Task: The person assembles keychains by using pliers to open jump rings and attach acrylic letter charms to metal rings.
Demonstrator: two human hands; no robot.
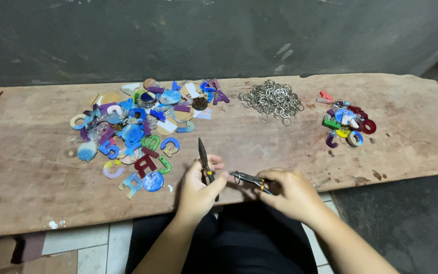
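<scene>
Dark, scuffed wall runs behind a long wooden board with worn, stained grain, laid low over a tiled floor. At the near edge of the board, close to the person's lap, two pairs of pliers meet. The left hand is closed around one pair of pliers, whose dark pointed nose stands nearly upright above the thumb and fingers. The right hand grips a second pair of pliers, with a slim metal nose and a bit of yellow at the handle, pointing sideways toward the left hand. The two tips come together just by the left thumb; whatever small piece sits between them is too tiny to make out.

Farther out on the board, to the left, lies a wide heap of colourful letter shapes in blue, purple, green, red and tan, some glossy and marbled, many overlapping. Straight ahead, past the hands, sits a pile of silver metal rings, tangled loosely. To the right, well apart from the big heap, is a smaller cluster of letter pieces in red, green, yellow and blue, some with metal bits among them. Dark trousers show below the board's edge, with pale floor tiles to the left.
</scene>
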